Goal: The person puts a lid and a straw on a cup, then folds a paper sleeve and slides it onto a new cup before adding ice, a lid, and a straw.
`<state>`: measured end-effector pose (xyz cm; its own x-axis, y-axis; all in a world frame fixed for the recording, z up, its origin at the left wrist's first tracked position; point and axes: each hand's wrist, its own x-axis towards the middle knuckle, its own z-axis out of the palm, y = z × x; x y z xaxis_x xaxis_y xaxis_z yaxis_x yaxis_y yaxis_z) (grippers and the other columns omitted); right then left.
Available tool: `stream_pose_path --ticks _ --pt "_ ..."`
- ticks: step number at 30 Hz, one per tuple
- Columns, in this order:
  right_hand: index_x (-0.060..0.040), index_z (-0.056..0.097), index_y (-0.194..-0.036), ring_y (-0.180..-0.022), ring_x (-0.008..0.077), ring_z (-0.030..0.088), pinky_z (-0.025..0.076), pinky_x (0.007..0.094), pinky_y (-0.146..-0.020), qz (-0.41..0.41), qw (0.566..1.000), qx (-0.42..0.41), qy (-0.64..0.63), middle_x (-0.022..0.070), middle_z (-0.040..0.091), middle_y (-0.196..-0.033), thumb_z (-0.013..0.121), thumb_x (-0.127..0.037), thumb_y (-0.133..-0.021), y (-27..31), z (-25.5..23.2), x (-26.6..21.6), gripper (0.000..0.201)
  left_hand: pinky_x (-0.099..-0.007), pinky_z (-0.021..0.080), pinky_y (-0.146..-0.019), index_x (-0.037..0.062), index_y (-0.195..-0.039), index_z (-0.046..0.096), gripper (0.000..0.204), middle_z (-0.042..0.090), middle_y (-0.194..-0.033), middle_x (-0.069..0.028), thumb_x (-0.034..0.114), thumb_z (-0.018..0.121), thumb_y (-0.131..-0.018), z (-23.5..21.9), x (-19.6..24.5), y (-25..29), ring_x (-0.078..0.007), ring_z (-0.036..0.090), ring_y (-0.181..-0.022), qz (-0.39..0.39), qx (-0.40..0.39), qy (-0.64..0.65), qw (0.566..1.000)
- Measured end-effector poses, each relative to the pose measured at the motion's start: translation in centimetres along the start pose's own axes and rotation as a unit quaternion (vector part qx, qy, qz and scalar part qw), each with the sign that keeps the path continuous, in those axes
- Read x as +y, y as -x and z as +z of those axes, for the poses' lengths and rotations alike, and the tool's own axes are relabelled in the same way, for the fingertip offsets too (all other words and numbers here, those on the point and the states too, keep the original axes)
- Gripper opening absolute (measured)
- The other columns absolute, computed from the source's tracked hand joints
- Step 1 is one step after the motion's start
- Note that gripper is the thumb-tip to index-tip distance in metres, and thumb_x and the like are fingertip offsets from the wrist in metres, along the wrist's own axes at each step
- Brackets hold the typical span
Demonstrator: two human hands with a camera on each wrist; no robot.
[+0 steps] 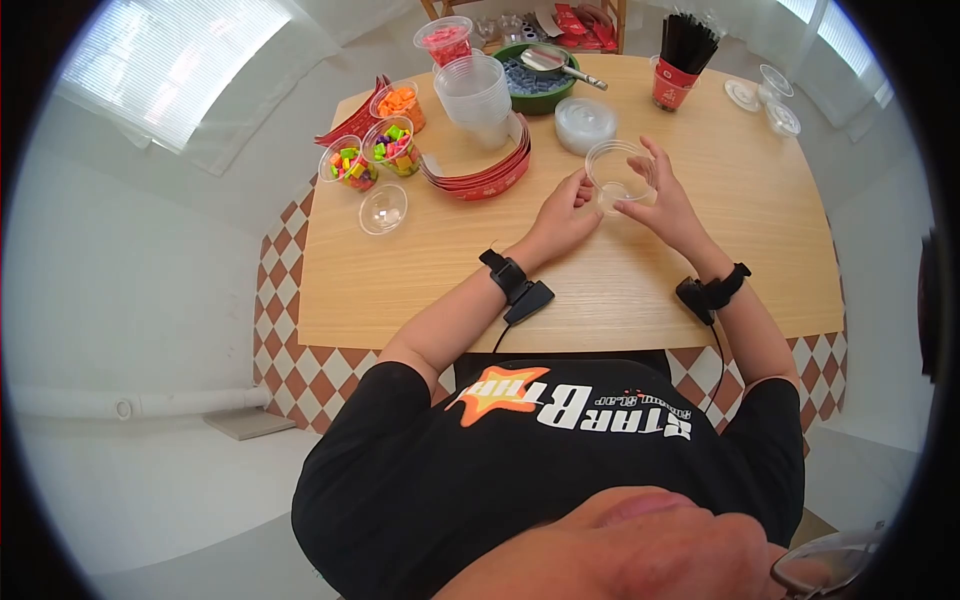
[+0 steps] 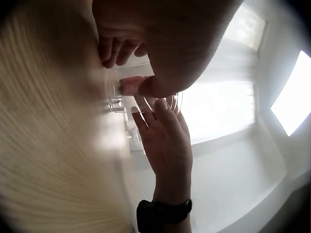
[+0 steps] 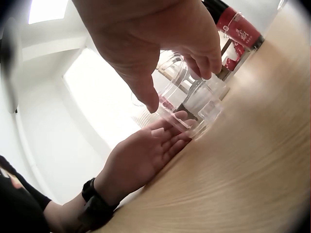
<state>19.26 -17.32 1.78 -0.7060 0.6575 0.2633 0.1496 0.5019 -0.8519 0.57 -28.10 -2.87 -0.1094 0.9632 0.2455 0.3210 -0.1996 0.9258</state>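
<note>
A clear plastic cup [image 1: 612,188] is between the two hands over the table, tilted in the right wrist view [image 3: 194,104]. My right hand [image 1: 672,208] holds it from the right, thumb on the near side and fingers round the far side. My left hand [image 1: 566,218] lies low at the cup's left, its fingers extended toward the lower part of the cup, palm facing it in the right wrist view. Just beyond the cup sits a stack of clear lids [image 1: 585,125]. The left wrist view is dark, and the left hand [image 2: 170,43] covers part of the cup there.
At the left stand cups of colourful pieces [image 1: 392,148], a domed lid [image 1: 384,209] and red cardboard sleeves [image 1: 485,185]. Behind are stacked clear cups [image 1: 472,90], a green bowl [image 1: 540,100] with a metal scoop [image 1: 550,60], and black straws [image 1: 688,45] in a red-banded cup.
</note>
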Motion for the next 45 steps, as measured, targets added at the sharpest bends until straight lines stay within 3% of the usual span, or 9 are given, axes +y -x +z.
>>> stream_pose_path --ticks 8,14,20,23,27,30,33,38,45 --pt "-0.0083 0.026 -0.150 -0.128 0.0313 0.052 0.040 0.0425 -0.107 -0.059 0.989 0.037 0.128 0.0219 0.053 -0.135 0.083 -0.021 -0.077 -8.6 -1.9 -4.6 0.093 -0.0269 0.050 -0.087 -0.0034 -0.135 0.047 0.050 0.059 -0.114 -0.0105 0.009 0.064 -0.089 -0.5 -1.5 -0.5 -0.0141 0.059 -0.097 -0.042 0.031 0.154 0.987" --pt "-0.0176 0.034 -0.149 -0.121 0.0301 0.055 0.038 0.0499 -0.097 -0.124 0.842 0.091 0.516 0.0107 0.058 -0.131 0.077 -0.030 -0.078 -16.7 0.8 -6.9 0.084 -0.0260 0.051 -0.083 -0.0039 -0.121 0.059 0.031 0.065 -0.103 -0.0086 0.010 0.060 -0.092 -0.7 -1.7 -0.5 -0.0122 0.061 -0.090 -0.025 0.040 0.118 0.992" --pt "-0.0317 0.037 -0.150 -0.123 0.0254 0.049 0.036 0.0505 -0.097 -0.165 0.765 0.069 0.619 0.0028 0.053 -0.132 0.073 -0.016 -0.076 -20.6 3.9 -7.1 0.083 -0.0260 0.050 -0.088 -0.0029 -0.122 0.060 0.030 0.067 -0.109 -0.0081 0.012 0.059 -0.096 -0.9 -1.6 -0.6 -0.0107 0.062 -0.097 -0.043 0.018 0.120 0.992" --pt "-0.0292 0.048 -0.143 -0.114 0.0246 0.052 0.039 0.0520 -0.094 -0.260 0.725 0.124 0.625 0.0035 0.057 -0.116 0.073 -0.012 -0.072 -21.4 4.8 -5.8 0.077 -0.0257 0.050 -0.087 -0.0030 -0.121 0.061 0.030 0.067 -0.108 -0.0075 0.013 0.059 -0.096 -1.0 -1.5 -0.5 -0.0104 0.062 -0.095 -0.050 0.015 0.130 0.990" --pt "-0.0295 0.048 -0.143 -0.114 0.0244 0.051 0.038 0.0528 -0.095 -0.271 0.717 0.131 0.629 0.0035 0.057 -0.116 0.071 -0.011 -0.074 -21.8 4.7 -5.0 0.076 -0.0254 0.050 -0.085 -0.0026 -0.119 0.061 0.029 0.068 -0.105 -0.0063 0.014 0.059 -0.096 -0.9 -1.7 -0.5 -0.0097 0.061 -0.092 -0.045 0.017 0.131 0.990" --pt "-0.0295 0.046 -0.144 -0.115 0.0251 0.052 0.037 0.0534 -0.095 -0.242 0.740 0.115 0.616 0.0038 0.057 -0.117 0.073 -0.017 -0.075 -20.9 4.3 -5.7 0.076 -0.0254 0.050 -0.084 -0.0025 -0.118 0.062 0.028 0.068 -0.103 -0.0057 0.014 0.059 -0.096 -0.9 -1.9 -0.6 -0.0095 0.061 -0.091 -0.042 0.022 0.129 0.990" --pt "-0.0274 0.035 -0.150 -0.121 0.0279 0.052 0.033 0.0518 -0.100 -0.172 0.815 0.102 0.544 0.0085 0.057 -0.125 0.076 -0.024 -0.077 -19.5 3.8 -6.7 0.084 -0.0255 0.051 -0.083 -0.0024 -0.118 0.062 0.028 0.068 -0.101 -0.0053 0.014 0.059 -0.096 -0.8 -2.0 -0.6 -0.0095 0.061 -0.090 -0.041 0.024 0.131 0.990" --pt "-0.0081 0.044 -0.134 -0.109 0.0314 0.063 0.047 0.0433 -0.092 -0.177 0.930 0.114 0.301 0.0123 0.062 -0.115 0.081 -0.038 -0.078 -17.2 2.5 -7.4 0.073 -0.0259 0.051 -0.083 -0.0024 -0.117 0.062 0.028 0.068 -0.100 -0.0053 0.014 0.059 -0.095 -0.7 -2.0 -0.7 -0.0100 0.061 -0.090 -0.041 0.028 0.122 0.991" --pt "-0.0014 0.045 -0.115 -0.112 0.0288 0.063 0.049 0.0382 -0.093 -0.137 0.978 0.099 0.119 0.0187 0.060 -0.122 0.083 -0.038 -0.079 -15.1 1.7 -6.7 0.064 -0.0268 0.051 -0.083 -0.0026 -0.117 0.063 0.028 0.068 -0.102 -0.0066 0.015 0.059 -0.095 -0.8 -1.9 -0.6 -0.0109 0.062 -0.090 -0.042 0.029 0.124 0.991"
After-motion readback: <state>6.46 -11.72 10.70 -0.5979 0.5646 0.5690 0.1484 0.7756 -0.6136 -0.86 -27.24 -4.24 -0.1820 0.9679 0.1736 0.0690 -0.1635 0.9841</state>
